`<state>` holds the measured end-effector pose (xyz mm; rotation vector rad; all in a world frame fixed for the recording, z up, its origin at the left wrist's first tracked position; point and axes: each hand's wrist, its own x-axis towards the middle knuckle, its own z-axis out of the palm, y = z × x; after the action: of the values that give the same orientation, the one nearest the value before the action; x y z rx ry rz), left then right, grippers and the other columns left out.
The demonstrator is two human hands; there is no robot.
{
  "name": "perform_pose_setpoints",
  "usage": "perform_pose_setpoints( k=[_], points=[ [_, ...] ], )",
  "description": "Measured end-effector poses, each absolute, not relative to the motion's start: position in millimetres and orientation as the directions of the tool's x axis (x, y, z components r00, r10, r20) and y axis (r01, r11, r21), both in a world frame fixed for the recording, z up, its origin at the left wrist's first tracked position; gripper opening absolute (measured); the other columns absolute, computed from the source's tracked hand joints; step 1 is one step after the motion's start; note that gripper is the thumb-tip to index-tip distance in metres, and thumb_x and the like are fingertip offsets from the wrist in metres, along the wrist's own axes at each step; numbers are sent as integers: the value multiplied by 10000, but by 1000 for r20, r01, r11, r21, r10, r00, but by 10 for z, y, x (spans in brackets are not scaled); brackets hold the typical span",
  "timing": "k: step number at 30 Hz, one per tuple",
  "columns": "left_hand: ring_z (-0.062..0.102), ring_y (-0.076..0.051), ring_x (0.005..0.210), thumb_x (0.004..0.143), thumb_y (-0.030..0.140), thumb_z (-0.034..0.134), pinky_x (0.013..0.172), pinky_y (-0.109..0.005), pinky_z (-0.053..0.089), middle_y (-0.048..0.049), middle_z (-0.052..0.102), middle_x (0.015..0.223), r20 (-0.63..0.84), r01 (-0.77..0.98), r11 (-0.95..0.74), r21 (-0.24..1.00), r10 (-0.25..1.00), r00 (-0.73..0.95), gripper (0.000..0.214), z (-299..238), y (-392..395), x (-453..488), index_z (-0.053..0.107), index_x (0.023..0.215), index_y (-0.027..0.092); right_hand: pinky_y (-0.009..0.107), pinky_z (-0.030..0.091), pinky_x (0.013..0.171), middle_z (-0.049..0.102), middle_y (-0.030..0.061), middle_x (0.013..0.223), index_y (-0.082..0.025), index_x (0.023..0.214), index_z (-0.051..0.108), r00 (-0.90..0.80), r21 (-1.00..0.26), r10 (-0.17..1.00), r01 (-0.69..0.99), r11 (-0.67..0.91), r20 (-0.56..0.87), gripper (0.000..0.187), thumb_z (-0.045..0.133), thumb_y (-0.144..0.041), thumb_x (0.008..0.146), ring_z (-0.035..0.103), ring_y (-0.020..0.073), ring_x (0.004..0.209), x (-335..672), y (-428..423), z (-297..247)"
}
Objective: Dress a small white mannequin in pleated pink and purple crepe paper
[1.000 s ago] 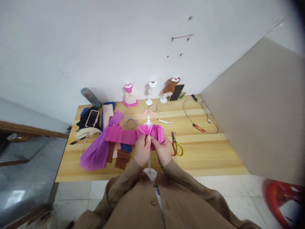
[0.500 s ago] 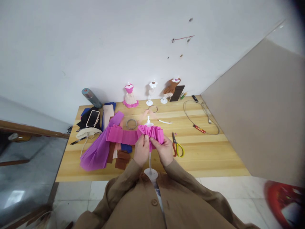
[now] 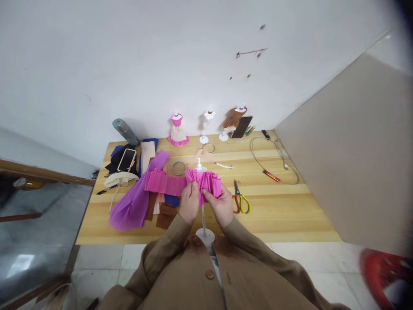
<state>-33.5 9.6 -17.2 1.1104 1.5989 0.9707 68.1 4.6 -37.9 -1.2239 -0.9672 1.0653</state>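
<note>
A long strip of pink crepe paper (image 3: 174, 186) is gathered into pleats at its right part, in front of a small white mannequin stand (image 3: 199, 164). My left hand (image 3: 189, 202) pinches the pleats from the left, thumb on top. From the right, my right hand (image 3: 222, 206) grips the ruffled end between thumb and fingers. The paper hides most of the mannequin's body; its neck shows above and its pole and round base below. The strip's flat left end lies over a purple crepe paper sheet (image 3: 132, 206).
Scissors (image 3: 240, 198) lie right of my right hand. Behind stand a mannequin in a pink and cream dress (image 3: 178, 129), a bare-looking one (image 3: 204, 129) and one in brown (image 3: 234, 119). A phone (image 3: 127, 160), a wire coil (image 3: 178, 168) and a bottle (image 3: 125, 131) are on the left.
My hands have moved slightly apart along the pleats, the left one shifting a little left. The gathered paper is spread somewhat wider between my thumbs. The camera view has shifted slightly.
</note>
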Motion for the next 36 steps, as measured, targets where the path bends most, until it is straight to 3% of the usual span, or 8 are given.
perform_pose_setpoints(
  k=[5,10,17,24,32,36],
  points=[
    [576,-210,752,938,332,329,784,-357,454,-48,604,701,-209,257,246,934,964,-163,332,-179,125,-353,469,659,219,325,525,663,639,11,720,-212,764,692,202,-995,975,-20,99,93,76,698,-276,724,584,184,687,707,42,-400],
    [596,-217,787,943,404,329,806,-357,454,-65,650,770,-189,287,225,931,971,-146,359,-185,125,-383,507,694,217,321,523,681,621,7,724,-217,756,705,181,-993,977,0,118,116,59,681,-270,748,584,181,702,716,37,-400],
    [632,-238,904,956,463,342,866,-368,464,-101,703,893,-235,219,252,942,967,-103,401,-207,91,-380,602,815,193,346,536,683,650,19,732,-205,739,679,193,-998,980,-35,56,48,100,699,-300,716,610,202,715,706,35,-359],
    [629,-215,835,943,496,377,808,-350,477,-96,701,875,-227,204,247,947,967,-118,423,-218,44,-315,612,819,167,330,537,661,698,24,746,-187,848,682,193,-993,979,-111,-45,-66,237,725,-357,689,612,178,656,717,46,-256],
    [603,-213,752,931,518,368,775,-351,474,-74,659,729,-333,222,322,920,943,12,471,-101,181,-456,589,704,170,314,499,625,669,15,689,-170,780,682,134,-980,978,-139,-141,-160,215,720,-357,682,576,167,613,785,97,-254],
    [584,-204,708,927,476,383,735,-331,466,-52,623,658,-342,260,316,913,937,64,445,-28,250,-491,559,637,190,314,497,618,671,17,697,-167,822,672,136,-993,983,-21,-119,-121,252,724,-363,672,577,176,618,775,113,-230]
  ],
)
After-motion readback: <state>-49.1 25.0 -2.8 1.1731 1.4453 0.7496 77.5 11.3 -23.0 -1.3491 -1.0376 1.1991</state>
